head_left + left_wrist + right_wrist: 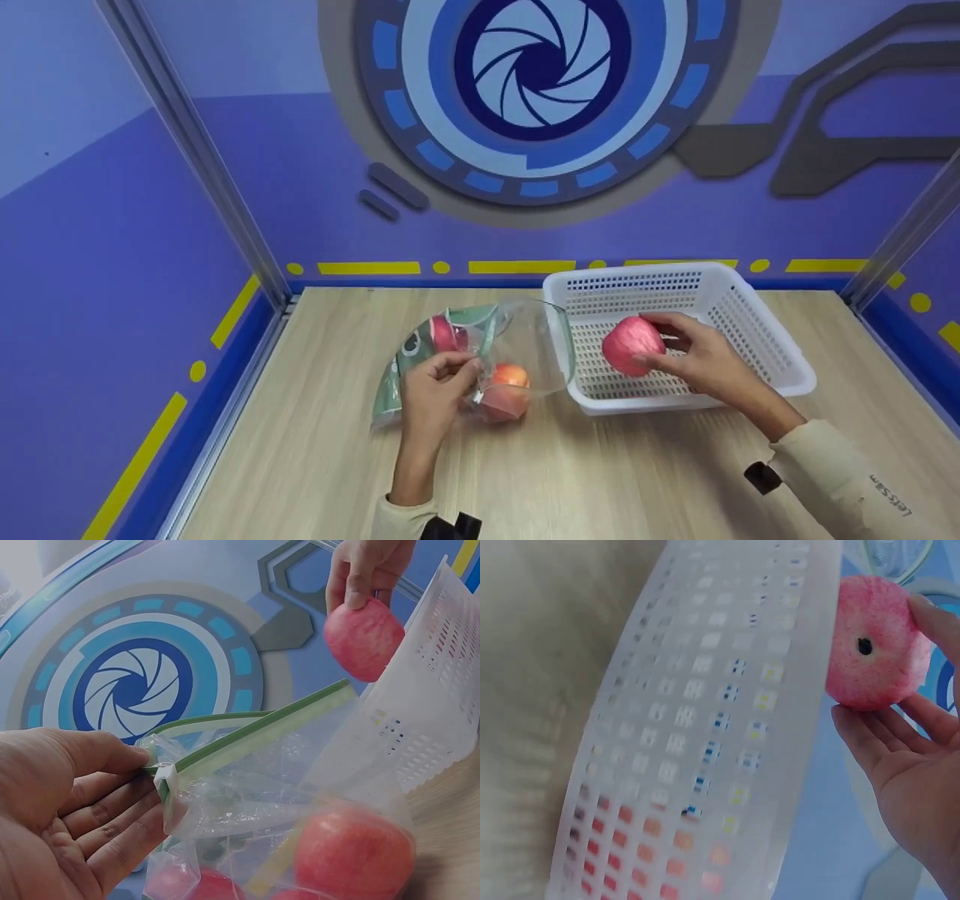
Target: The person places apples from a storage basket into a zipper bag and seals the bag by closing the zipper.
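My left hand (435, 390) pinches the open mouth of a clear zip bag (247, 795) with green edges, beside its white slider (166, 777). The bag lies on the table with a cartoon print on its far-left part. Inside it sit a red-orange apple (507, 391) and another red fruit (448, 334), partly covered by the print. My right hand (701, 352) grips a pink-red apple (632, 346) between thumb and fingers, above the left part of a white perforated basket (780, 360). A dark spot marks that apple's end in the right wrist view.
The basket stands right of the bag, its left rim close to the bag's mouth. Reddish patches show through its holes (615, 836) in the right wrist view. Blue printed walls (255, 150) bound the wooden table (322, 465) at the back and sides.
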